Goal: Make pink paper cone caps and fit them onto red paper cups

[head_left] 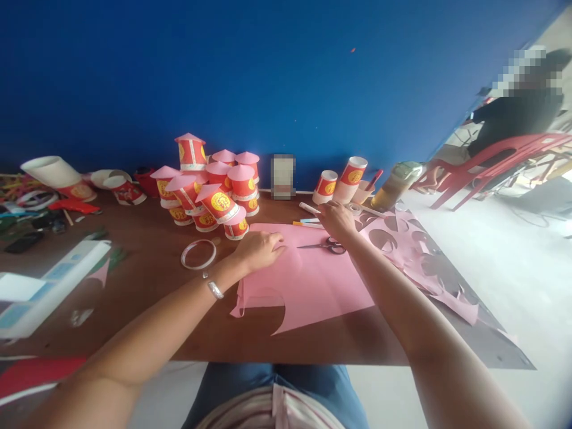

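Note:
My left hand [264,248] lies on the upper left part of a pink paper sheet [308,286], fingers stretched forward and thumb a little apart, holding nothing. A curved piece is cut out of the sheet's lower left edge. Beyond the sheet, my right hand [338,220] has its fingers bent down around the end of a white marker [308,208]; the fingertips are partly hidden. Scissors [328,245] with dark handles lie on the sheet, close to my right wrist. An orange pen [307,225] lies at the sheet's far edge, below the marker.
Red paper cups with pink cone tops [218,202] stand stacked at the back left. A tape roll [198,255] lies near my left wrist. Pink cut-out scraps [402,244] cover the right side. Uncovered cups [351,179] and a bottle [397,182] stand behind. A person sits on a red chair [500,158].

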`<action>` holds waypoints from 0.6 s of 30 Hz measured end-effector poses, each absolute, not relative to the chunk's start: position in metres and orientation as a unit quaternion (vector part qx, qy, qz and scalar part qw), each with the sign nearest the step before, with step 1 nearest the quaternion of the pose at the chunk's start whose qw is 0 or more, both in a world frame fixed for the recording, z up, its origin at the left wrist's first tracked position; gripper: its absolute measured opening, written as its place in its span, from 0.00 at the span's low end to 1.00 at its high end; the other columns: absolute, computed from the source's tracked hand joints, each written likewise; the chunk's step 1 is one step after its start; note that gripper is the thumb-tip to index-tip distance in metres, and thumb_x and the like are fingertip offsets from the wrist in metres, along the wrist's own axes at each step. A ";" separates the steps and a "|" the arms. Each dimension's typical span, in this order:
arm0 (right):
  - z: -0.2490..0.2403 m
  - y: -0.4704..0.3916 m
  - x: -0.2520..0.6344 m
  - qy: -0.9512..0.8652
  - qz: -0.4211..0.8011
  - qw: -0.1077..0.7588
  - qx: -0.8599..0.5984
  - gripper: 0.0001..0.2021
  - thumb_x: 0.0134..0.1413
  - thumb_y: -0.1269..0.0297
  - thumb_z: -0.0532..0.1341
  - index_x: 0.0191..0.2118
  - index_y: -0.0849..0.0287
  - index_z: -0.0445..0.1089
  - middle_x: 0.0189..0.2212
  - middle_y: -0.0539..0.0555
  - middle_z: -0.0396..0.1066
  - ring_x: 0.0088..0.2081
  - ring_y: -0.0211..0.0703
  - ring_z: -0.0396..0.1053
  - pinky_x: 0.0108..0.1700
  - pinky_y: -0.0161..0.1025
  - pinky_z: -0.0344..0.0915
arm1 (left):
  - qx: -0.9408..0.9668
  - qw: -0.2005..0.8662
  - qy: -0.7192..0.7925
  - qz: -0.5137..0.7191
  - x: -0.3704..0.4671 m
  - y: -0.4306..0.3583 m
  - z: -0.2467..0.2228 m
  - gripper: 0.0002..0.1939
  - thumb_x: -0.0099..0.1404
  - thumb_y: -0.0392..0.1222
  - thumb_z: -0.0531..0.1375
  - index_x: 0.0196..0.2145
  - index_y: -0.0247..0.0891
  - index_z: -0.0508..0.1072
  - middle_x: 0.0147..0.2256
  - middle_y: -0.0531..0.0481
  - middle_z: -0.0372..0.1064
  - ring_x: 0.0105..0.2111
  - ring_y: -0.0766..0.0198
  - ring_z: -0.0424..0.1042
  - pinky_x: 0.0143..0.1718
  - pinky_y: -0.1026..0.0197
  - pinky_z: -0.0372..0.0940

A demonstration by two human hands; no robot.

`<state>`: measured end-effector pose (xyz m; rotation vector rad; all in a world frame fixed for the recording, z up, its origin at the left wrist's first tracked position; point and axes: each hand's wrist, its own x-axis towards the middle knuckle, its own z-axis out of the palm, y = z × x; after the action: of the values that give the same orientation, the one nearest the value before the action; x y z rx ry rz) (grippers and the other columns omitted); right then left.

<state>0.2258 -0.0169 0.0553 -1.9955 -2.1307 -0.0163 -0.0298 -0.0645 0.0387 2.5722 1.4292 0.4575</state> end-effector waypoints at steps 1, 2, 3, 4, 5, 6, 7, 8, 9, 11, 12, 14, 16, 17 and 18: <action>0.053 -0.007 0.224 -0.718 0.009 0.118 -0.686 0.15 0.69 0.60 0.57 0.53 0.59 0.76 0.52 0.63 0.77 0.57 0.56 0.70 0.51 0.42 0.67 | 0.869 0.079 0.465 0.151 -0.027 -0.062 0.041 0.11 0.67 0.49 0.62 0.41 0.43 0.80 0.31 0.44 0.79 0.34 0.50 0.78 0.35 0.56 0.65; 0.051 0.002 0.222 -0.709 0.030 0.122 -0.694 0.15 0.69 0.60 0.58 0.52 0.61 0.76 0.54 0.64 0.76 0.58 0.57 0.68 0.52 0.43 0.66 | 0.876 0.078 0.451 0.154 -0.025 -0.060 0.044 0.10 0.68 0.47 0.61 0.41 0.43 0.80 0.32 0.45 0.80 0.34 0.51 0.79 0.35 0.56 0.65; 0.049 0.009 0.221 -0.703 0.043 0.128 -0.698 0.14 0.67 0.61 0.59 0.51 0.63 0.76 0.53 0.66 0.76 0.58 0.57 0.68 0.53 0.43 0.66 | 0.881 0.080 0.438 0.162 -0.023 -0.058 0.047 0.09 0.68 0.46 0.61 0.40 0.43 0.80 0.33 0.45 0.80 0.35 0.52 0.79 0.36 0.56 0.65; 0.047 0.014 0.219 -0.698 0.053 0.135 -0.702 0.12 0.66 0.62 0.61 0.48 0.64 0.76 0.52 0.67 0.77 0.57 0.58 0.70 0.53 0.44 0.66 | 0.883 0.087 0.425 0.176 -0.021 -0.056 0.048 0.09 0.69 0.45 0.60 0.40 0.43 0.80 0.34 0.46 0.80 0.35 0.53 0.78 0.36 0.56 0.65; 0.046 0.018 0.218 -0.693 0.062 0.144 -0.703 0.11 0.66 0.63 0.61 0.46 0.65 0.77 0.50 0.68 0.77 0.55 0.58 0.71 0.53 0.44 0.66 | 0.883 0.100 0.415 0.195 -0.020 -0.054 0.049 0.09 0.69 0.44 0.59 0.40 0.43 0.79 0.35 0.47 0.80 0.35 0.54 0.78 0.36 0.56 0.66; 0.045 0.019 0.217 -0.691 0.069 0.156 -0.703 0.10 0.66 0.64 0.61 0.44 0.65 0.76 0.48 0.68 0.78 0.54 0.57 0.71 0.53 0.44 0.65 | 0.880 0.114 0.406 0.216 -0.020 -0.052 0.049 0.09 0.70 0.44 0.59 0.40 0.42 0.78 0.36 0.47 0.79 0.35 0.56 0.78 0.37 0.57 0.67; 0.045 0.019 0.215 -0.691 0.074 0.172 -0.698 0.09 0.66 0.65 0.61 0.44 0.64 0.76 0.49 0.68 0.78 0.54 0.56 0.71 0.54 0.44 0.65 | 0.873 0.133 0.401 0.243 -0.020 -0.049 0.048 0.08 0.70 0.44 0.59 0.40 0.42 0.78 0.37 0.47 0.79 0.36 0.57 0.78 0.38 0.57 0.68; 0.046 0.016 0.213 -0.693 0.078 0.191 -0.691 0.09 0.67 0.66 0.60 0.45 0.64 0.76 0.50 0.68 0.77 0.53 0.55 0.72 0.54 0.44 0.65 | 0.859 0.159 0.403 0.272 -0.021 -0.046 0.046 0.08 0.69 0.44 0.60 0.41 0.41 0.77 0.37 0.46 0.79 0.36 0.58 0.77 0.39 0.57 0.69; 0.046 0.013 0.211 -0.697 0.083 0.210 -0.680 0.10 0.68 0.65 0.59 0.47 0.63 0.75 0.52 0.67 0.76 0.52 0.53 0.72 0.53 0.43 0.66 | 0.841 0.193 0.407 0.299 -0.021 -0.043 0.044 0.09 0.67 0.45 0.61 0.43 0.41 0.77 0.37 0.47 0.78 0.35 0.59 0.77 0.39 0.58 0.70; 0.046 0.003 0.206 -0.711 0.103 0.246 -0.650 0.12 0.69 0.63 0.58 0.50 0.60 0.74 0.51 0.62 0.77 0.47 0.48 0.75 0.48 0.40 0.68 | 0.786 0.279 0.422 0.356 -0.022 -0.037 0.039 0.15 0.65 0.48 0.64 0.46 0.39 0.75 0.36 0.47 0.77 0.33 0.61 0.76 0.35 0.59 0.70; 0.045 -0.002 0.203 -0.720 0.121 0.262 -0.632 0.11 0.68 0.62 0.58 0.50 0.59 0.74 0.48 0.59 0.78 0.43 0.44 0.75 0.45 0.38 0.69 | 0.751 0.326 0.430 0.381 -0.022 -0.035 0.037 0.18 0.63 0.50 0.66 0.47 0.38 0.73 0.36 0.47 0.76 0.31 0.62 0.76 0.33 0.60 0.70; 0.039 -0.013 0.199 -0.721 0.235 0.350 -0.549 0.12 0.67 0.59 0.58 0.47 0.59 0.75 0.39 0.55 0.79 0.36 0.41 0.75 0.39 0.37 0.72 | 0.678 0.415 0.439 0.419 -0.021 -0.031 0.033 0.25 0.62 0.54 0.68 0.50 0.37 0.71 0.37 0.47 0.75 0.27 0.65 0.73 0.28 0.63 0.67; 0.030 -0.022 0.196 -0.678 0.384 0.438 -0.448 0.15 0.62 0.52 0.63 0.43 0.59 0.76 0.35 0.54 0.77 0.33 0.41 0.74 0.36 0.39 0.74 | 0.623 0.475 0.430 0.448 -0.019 -0.030 0.031 0.29 0.61 0.56 0.68 0.53 0.38 0.69 0.38 0.48 0.75 0.25 0.69 0.70 0.25 0.65 0.64; 0.025 -0.026 0.195 -0.651 0.435 0.457 -0.422 0.17 0.57 0.50 0.67 0.41 0.60 0.76 0.33 0.53 0.77 0.32 0.41 0.74 0.36 0.40 0.75 | 0.610 0.491 0.424 0.456 -0.019 -0.030 0.029 0.29 0.61 0.56 0.68 0.54 0.39 0.69 0.38 0.49 0.74 0.25 0.70 0.69 0.24 0.66 0.63; 0.021 -0.029 0.195 -0.625 0.472 0.468 -0.409 0.19 0.53 0.48 0.70 0.40 0.60 0.76 0.33 0.53 0.77 0.32 0.41 0.73 0.36 0.41 0.75 | 0.605 0.500 0.418 0.459 -0.018 -0.030 0.027 0.28 0.62 0.56 0.68 0.54 0.39 0.70 0.37 0.50 0.74 0.24 0.70 0.69 0.23 0.67 0.63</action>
<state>0.1947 -0.0289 0.0207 -1.0034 -1.5321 1.1581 -0.0185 -0.0301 0.0271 1.4624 1.0105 1.1094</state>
